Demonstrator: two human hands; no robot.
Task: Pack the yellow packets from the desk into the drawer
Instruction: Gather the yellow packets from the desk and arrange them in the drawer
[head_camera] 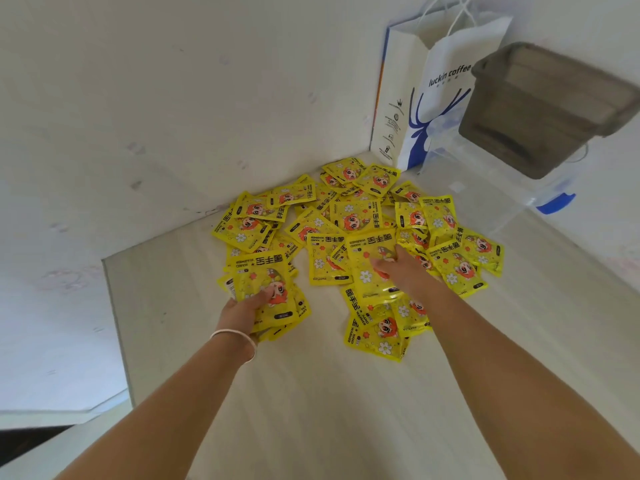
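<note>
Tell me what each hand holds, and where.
Left hand grips a stack of yellow packets at its near-left edge. Right hand rests on a packet; no clear grip.
</note>
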